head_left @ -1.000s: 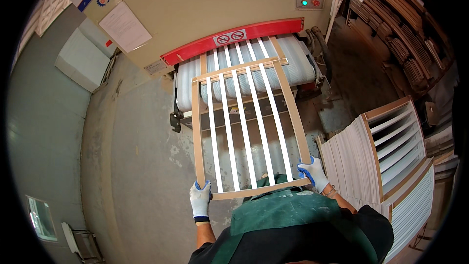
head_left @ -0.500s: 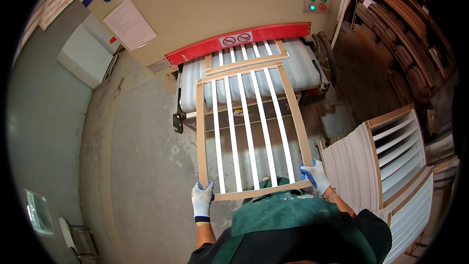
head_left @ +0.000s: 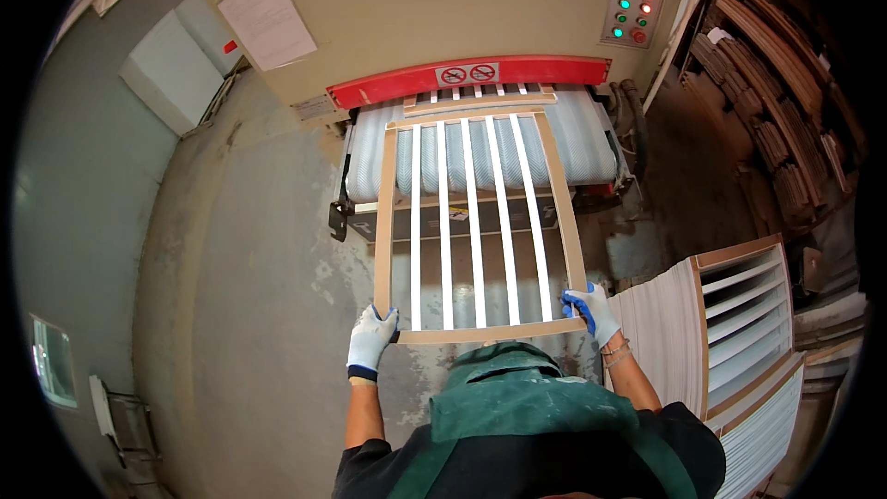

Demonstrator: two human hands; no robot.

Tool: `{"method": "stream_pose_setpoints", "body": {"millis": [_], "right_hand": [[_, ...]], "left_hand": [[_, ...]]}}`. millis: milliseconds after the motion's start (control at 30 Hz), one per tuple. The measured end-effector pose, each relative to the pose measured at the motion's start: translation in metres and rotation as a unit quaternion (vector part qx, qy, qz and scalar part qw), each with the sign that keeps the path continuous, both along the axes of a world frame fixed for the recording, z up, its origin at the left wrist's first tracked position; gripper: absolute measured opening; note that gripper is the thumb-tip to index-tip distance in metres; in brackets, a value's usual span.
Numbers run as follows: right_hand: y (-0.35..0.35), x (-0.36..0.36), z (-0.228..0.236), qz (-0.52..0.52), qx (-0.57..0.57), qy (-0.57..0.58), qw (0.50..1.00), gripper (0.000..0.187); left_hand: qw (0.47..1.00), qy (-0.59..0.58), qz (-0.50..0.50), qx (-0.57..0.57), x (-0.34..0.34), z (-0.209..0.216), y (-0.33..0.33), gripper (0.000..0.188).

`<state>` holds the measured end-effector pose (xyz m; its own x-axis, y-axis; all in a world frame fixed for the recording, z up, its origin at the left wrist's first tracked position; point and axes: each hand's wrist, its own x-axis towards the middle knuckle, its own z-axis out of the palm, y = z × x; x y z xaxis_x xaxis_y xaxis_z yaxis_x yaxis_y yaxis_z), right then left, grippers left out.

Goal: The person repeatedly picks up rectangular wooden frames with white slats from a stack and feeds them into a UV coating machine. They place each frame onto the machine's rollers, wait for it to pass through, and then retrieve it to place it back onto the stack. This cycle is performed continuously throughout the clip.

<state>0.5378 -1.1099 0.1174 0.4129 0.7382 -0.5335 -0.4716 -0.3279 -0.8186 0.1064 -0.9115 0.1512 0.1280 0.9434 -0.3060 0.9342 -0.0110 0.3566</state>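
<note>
Both gloved hands carry a rectangular slatted frame (head_left: 384, 222) with a tan border and several white slats. My left hand (head_left: 372, 337) is closed round its near left corner, and my right hand (head_left: 592, 311) grips the near right corner. The frame's far edge lies over the front of a pale mesh conveyor belt (head_left: 370, 152). Just beyond it, a second slatted frame (head_left: 480, 104) rests on the belt, partly hidden beneath the red guard bar (head_left: 545, 72) of a beige machine (head_left: 416, 0).
To my right stand stacked slatted frames (head_left: 651, 323), close to my right arm. Behind them, brown boards (head_left: 758, 83) fill a rack. A control panel (head_left: 636, 5) with lit buttons is on the machine. Concrete floor (head_left: 240, 249) stretches left toward a grey wall (head_left: 74, 185).
The second frame has slid farther under the red guard bar. My hands have pushed the held frame forward, its far edge now nearer the second frame's trailing edge.
</note>
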Motion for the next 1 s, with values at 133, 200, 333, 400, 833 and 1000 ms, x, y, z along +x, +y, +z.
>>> {"method": "stream_pose_setpoints", "body": {"millis": [133, 200, 333, 400, 833, 1000], "right_hand": [[0.014, 0.004, 0.006, -0.010, 0.031, 0.000, 0.999, 0.009], [0.018, 0.006, 0.004, -0.010, 0.044, -0.011, 0.999, 0.009], [0.028, 0.014, 0.000, -0.009, 0.027, -0.037, 0.999, 0.009], [0.040, 0.022, -0.004, 0.011, 0.039, -0.030, 0.999, 0.012], [-0.044, 0.018, -0.046, -0.136, -0.019, -0.087, 0.987, 0.055], [-0.129, 0.003, -0.075, -0.228, -0.153, -0.366, 0.889, 0.058]], "left_hand": [[0.999, 0.006, -0.041, 0.032, -0.002, -0.017, 0.016, 0.054], [0.996, 0.006, -0.080, 0.043, -0.003, -0.022, 0.026, 0.055], [0.998, -0.006, -0.057, 0.037, 0.019, -0.010, 0.036, 0.046], [0.976, 0.056, -0.181, 0.108, 0.008, -0.027, 0.046, 0.039], [0.996, -0.075, -0.043, 0.035, 0.050, -0.021, 0.103, 0.047], [0.965, -0.251, 0.019, -0.073, 0.043, -0.028, 0.130, 0.038]]}}
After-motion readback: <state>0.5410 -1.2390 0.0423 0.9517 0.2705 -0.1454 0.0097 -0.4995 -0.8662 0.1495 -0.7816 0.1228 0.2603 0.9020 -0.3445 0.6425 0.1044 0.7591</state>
